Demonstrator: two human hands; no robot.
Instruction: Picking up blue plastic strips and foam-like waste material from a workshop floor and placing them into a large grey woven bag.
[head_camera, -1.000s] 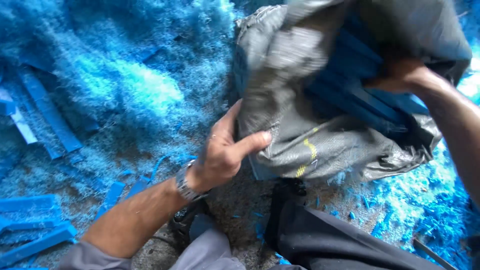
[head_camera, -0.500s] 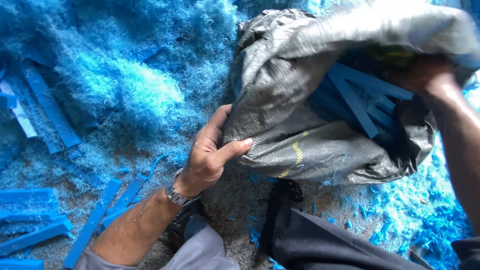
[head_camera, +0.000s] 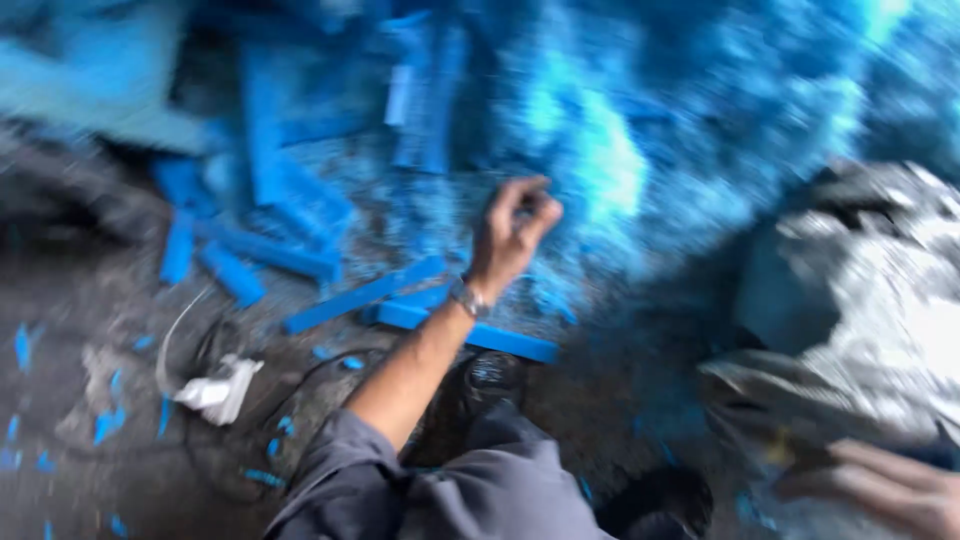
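The picture is smeared by motion. My left hand (head_camera: 512, 232) hangs in the air over the floor, fingers loosely curled, with nothing seen in it; a watch sits on its wrist. Just below it lie long blue plastic strips (head_camera: 400, 300) on the ground. A grey woven sack (head_camera: 880, 300) stands at the right edge. My right hand (head_camera: 885, 490) is at the bottom right, its fingers on the sack's lower rim. What is inside the sack is hidden.
A big heap of blue plastic shavings (head_camera: 640, 150) fills the top and right. More blue strips (head_camera: 270, 200) are piled at the upper left. A white scrap with a cord (head_camera: 215, 390) lies on the dark floor at the left. My shoe (head_camera: 490, 380) is below the wrist.
My left hand has let go of the sack and swung left over the blue strips. The view has turned left, pushing the sack to the right edge.
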